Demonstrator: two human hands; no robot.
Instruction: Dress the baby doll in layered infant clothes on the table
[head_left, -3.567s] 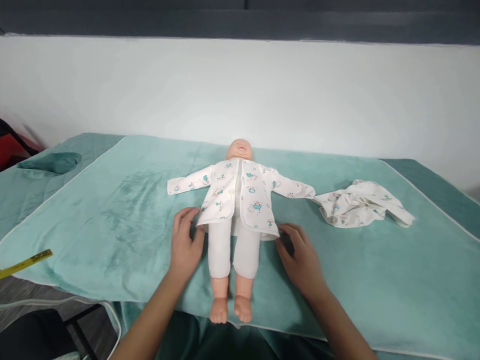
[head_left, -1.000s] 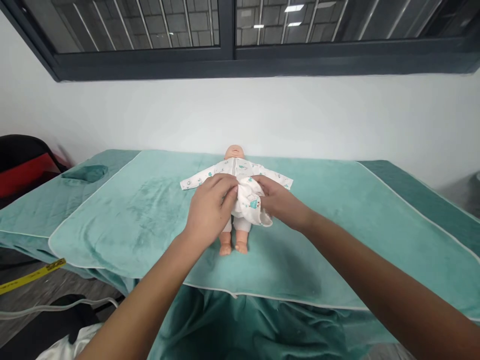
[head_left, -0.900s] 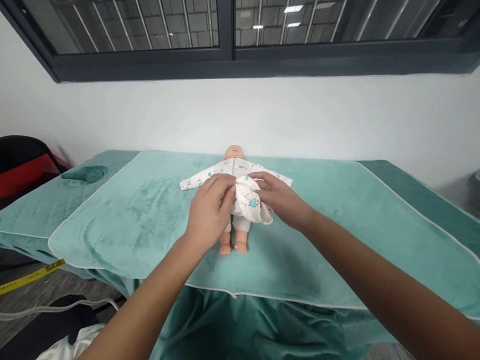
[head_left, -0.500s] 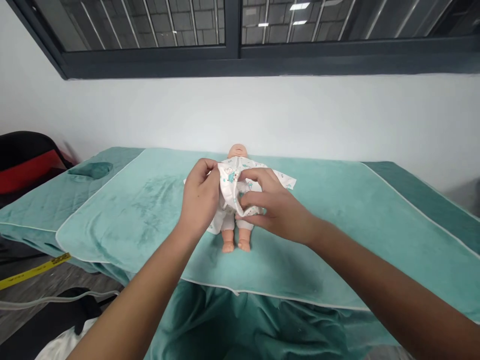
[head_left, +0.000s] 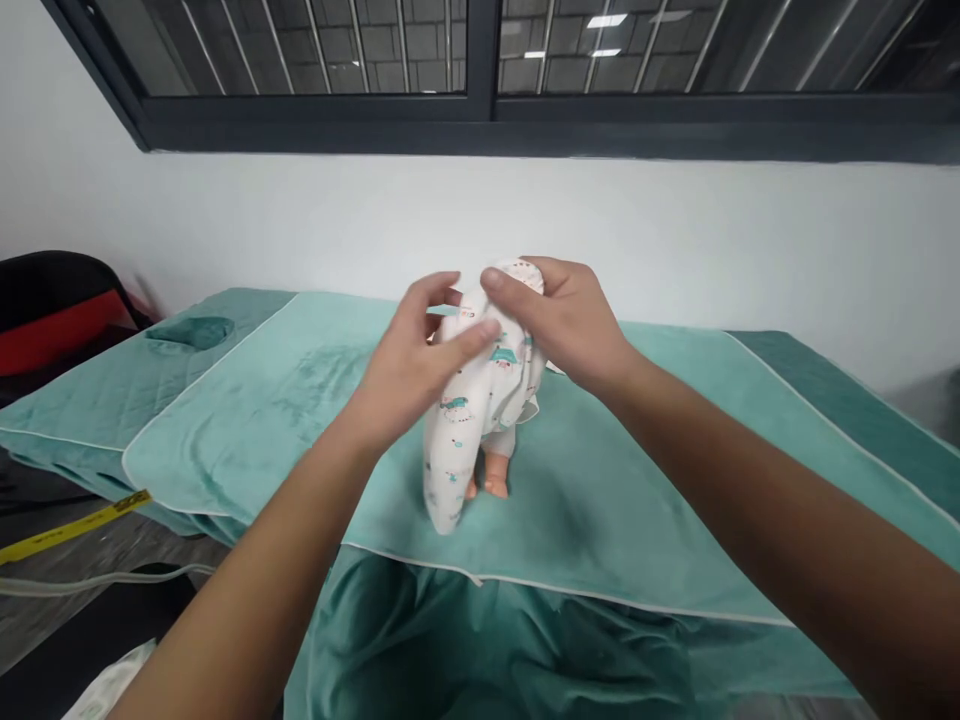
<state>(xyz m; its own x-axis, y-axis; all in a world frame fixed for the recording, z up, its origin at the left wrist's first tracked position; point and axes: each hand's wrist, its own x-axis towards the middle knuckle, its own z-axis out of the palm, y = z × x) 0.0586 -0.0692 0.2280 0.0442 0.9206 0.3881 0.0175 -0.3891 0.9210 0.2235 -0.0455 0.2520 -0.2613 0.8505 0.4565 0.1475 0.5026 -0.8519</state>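
A printed garment (head_left: 480, 395) is held up between the two hands, in front of the chest and clear of the surface at its top. The right hand (head_left: 570, 320) is closed on the bunched upper edge of the cloth, which is pinched between the thumb and the curled fingers. A small fold is seen rising just above the knuckles. The left hand (head_left: 409, 370) is laid against the garment from the other side, just below and beside the right hand. Its fingers are stretched out together across the cloth, touching the right thumb, and its thumb is raised behind the fabric. It appears to be a pinch, though the contact of the thumb is hidden by the cloth. From both hands the garment hangs downward, and one long leg of it trails below the left wrist, its tip near the teal mat (head_left: 645, 480).

A doll (head_left: 496, 484) is lying on the mat directly beneath the hands. Only its bare feet and a little of its white legs are seen under the hanging cloth, and the rest is covered by the garment and the fingers.

Well to the outside of the left hand, a small folded teal cloth (head_left: 191, 330) is lying on the far corner of the bed. A yellow tape (head_left: 71, 522) is seen lower down, beyond the left forearm.
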